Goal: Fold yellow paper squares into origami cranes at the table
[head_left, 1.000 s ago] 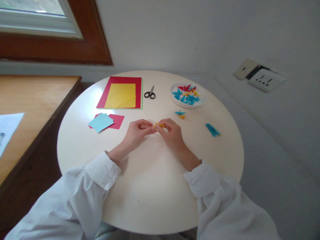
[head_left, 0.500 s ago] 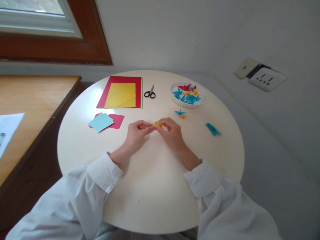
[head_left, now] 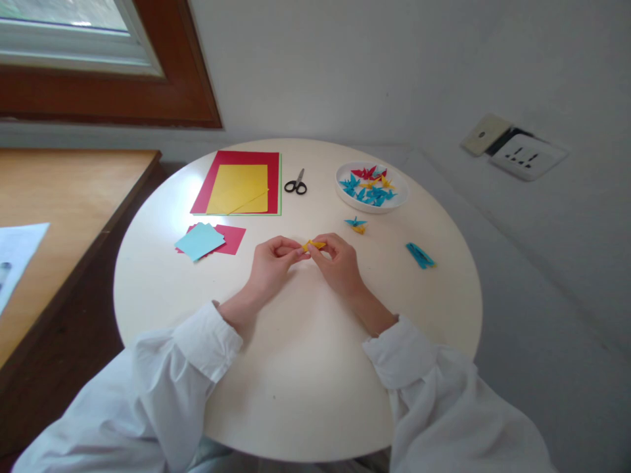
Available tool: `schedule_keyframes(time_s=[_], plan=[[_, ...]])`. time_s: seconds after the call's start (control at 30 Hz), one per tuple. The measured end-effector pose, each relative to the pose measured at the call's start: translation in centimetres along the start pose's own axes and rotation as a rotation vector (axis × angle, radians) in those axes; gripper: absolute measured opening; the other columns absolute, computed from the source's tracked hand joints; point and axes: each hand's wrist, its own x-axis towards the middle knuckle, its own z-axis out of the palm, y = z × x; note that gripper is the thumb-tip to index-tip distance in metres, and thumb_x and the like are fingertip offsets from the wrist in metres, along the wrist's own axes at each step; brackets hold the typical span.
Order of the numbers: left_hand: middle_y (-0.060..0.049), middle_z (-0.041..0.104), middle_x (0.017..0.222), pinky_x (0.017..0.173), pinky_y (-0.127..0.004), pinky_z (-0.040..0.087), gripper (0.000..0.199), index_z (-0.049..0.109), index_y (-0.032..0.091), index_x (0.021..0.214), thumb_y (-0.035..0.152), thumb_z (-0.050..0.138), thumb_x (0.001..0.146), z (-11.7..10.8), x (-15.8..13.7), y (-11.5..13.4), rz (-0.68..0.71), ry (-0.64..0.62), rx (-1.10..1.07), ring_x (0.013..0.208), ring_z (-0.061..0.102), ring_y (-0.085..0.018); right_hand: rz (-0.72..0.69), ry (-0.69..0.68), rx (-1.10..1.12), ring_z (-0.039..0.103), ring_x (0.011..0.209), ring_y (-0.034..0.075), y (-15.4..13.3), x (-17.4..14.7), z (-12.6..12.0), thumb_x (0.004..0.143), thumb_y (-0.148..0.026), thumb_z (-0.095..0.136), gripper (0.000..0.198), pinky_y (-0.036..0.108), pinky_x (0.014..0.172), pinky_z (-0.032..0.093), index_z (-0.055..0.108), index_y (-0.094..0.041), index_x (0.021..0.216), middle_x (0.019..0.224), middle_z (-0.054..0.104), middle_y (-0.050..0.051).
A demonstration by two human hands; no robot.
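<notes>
Between my two hands, above the middle of the table, is a small folded yellow paper [head_left: 315, 246]. My left hand [head_left: 274, 261] pinches its left end with thumb and fingers. On the other side my right hand [head_left: 337, 260] grips it too, thumb pressed along the front. My fingers hide part of its shape. Just beyond my right hand lie a blue paper crane [head_left: 355, 222] and a yellow one [head_left: 359, 230], touching. Several blue folded paper strips [head_left: 420, 255] rest farther right.
A white round dish [head_left: 372, 208] holds several red, blue and yellow cranes. Black-handled scissors [head_left: 296, 184] lie left of it. Red and yellow sheets [head_left: 239, 187] are stacked at the back left, with blue paper squares [head_left: 200, 242] over pink ones [head_left: 234, 240] in front. All rest on a round white table [head_left: 296, 381].
The yellow paper has turned slightly between my fingers, and more of its right side shows. My hands stay in nearly the same place.
</notes>
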Motion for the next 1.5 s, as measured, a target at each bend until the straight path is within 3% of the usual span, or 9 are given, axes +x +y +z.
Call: schedule_keyframes(time_s=[0.5, 0.77, 0.93, 1.2, 1.5], plan=[[-0.003, 0.067, 0.071, 0.091, -0.040, 0.050, 0.026, 0.061, 0.012, 0.081, 0.032, 0.072, 0.068, 0.01, 0.20, -0.23, 0.021, -0.066, -0.004, 0.076, 0.070, -0.019, -0.014, 0.045, -0.040, 0.058, 0.071, 0.015, -0.09, 0.10, -0.26, 0.073, -0.022, 0.059, 0.007, 0.030, 0.068, 0.050, 0.056, -0.020, 0.067, 0.074, 0.059, 0.002], [-0.005, 0.069, 0.066, 0.074, -0.038, 0.055, 0.027, 0.059, 0.013, 0.089, 0.029, 0.069, 0.070, -0.14, 0.29, 0.04, 0.037, -0.024, 0.153, 0.073, 0.070, -0.022, -0.017, 0.054, -0.068, 0.057, 0.070, 0.015, -0.08, 0.16, -0.44, 0.073, -0.021, 0.058, 0.008, 0.029, 0.067, 0.049, 0.056, -0.019, 0.066, 0.073, 0.059, 0.002], [-0.004, 0.069, 0.066, 0.063, -0.031, 0.054, 0.016, 0.058, 0.014, 0.087, 0.019, 0.062, 0.073, -0.32, 0.41, 0.12, 0.061, 0.005, 0.236, 0.071, 0.070, -0.022, -0.029, 0.038, -0.097, 0.057, 0.071, 0.015, -0.08, 0.16, -0.52, 0.074, -0.021, 0.057, 0.008, 0.030, 0.068, 0.049, 0.056, -0.019, 0.067, 0.074, 0.059, 0.003], [-0.004, 0.068, 0.064, 0.066, -0.032, 0.054, 0.013, 0.058, 0.015, 0.088, 0.020, 0.057, 0.076, -0.70, 0.71, -0.37, 0.159, -0.030, 0.320, 0.069, 0.070, -0.021, -0.043, 0.043, -0.074, 0.058, 0.070, 0.014, 0.01, 0.18, -0.44, 0.074, -0.020, 0.058, 0.007, 0.029, 0.066, 0.050, 0.057, -0.019, 0.067, 0.074, 0.060, 0.002], [-0.007, 0.070, 0.068, 0.062, -0.033, 0.054, 0.027, 0.056, 0.016, 0.088, 0.034, 0.066, 0.071, -0.46, 0.45, -0.04, 0.143, -0.082, 0.353, 0.069, 0.070, -0.023, -0.092, 0.015, -0.074, 0.059, 0.070, 0.014, -0.03, 0.03, -0.28, 0.074, -0.020, 0.058, 0.006, 0.029, 0.067, 0.050, 0.058, -0.019, 0.067, 0.073, 0.061, 0.003]])
